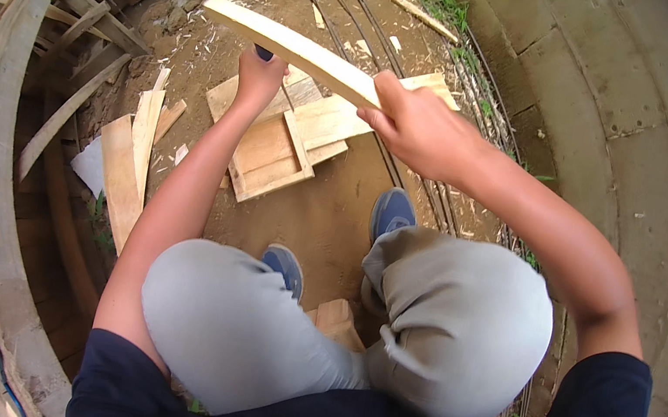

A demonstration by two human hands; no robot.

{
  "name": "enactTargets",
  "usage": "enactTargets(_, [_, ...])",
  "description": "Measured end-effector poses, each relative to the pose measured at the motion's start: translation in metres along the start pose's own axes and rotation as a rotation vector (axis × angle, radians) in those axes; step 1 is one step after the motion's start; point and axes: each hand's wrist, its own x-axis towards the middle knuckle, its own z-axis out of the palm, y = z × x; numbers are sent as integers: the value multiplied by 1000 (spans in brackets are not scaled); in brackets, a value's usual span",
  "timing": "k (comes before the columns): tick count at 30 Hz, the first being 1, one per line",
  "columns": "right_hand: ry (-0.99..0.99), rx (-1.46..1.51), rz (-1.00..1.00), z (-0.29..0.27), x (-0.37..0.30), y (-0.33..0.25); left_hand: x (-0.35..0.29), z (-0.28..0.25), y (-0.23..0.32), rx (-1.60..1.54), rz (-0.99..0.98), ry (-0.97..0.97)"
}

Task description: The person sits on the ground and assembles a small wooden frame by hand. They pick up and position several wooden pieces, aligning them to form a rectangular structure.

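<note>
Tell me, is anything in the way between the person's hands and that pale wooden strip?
Nothing visible is. The right hand grips the wooden strip near its closer end, and the left hand holds it from below, further along. The strip is up in the air above the wooden panel lying on the dirt.

Two hands show: the left hand [257, 76] and the right hand [418, 125], both on one long pale wooden slat [295, 47]. One small wooden pallet frame [277, 150] lies on the dirt ground [324, 216]. Three loose short boards [130, 161] lie beside it at the left. Two blue shoes [392, 212] are visible. One wooden block [336, 319] sits between the knees. One curved concrete wall [630, 126] runs at the right.
</note>
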Motion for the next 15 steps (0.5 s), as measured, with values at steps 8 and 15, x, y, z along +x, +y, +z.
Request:
enactTargets(8, [1, -37, -4, 1, -7, -11, -1, -2, -2, -8, -19, 13])
enactTargets(15, [158, 125, -19, 9, -16, -3, -2, 3, 1, 31, 6, -25])
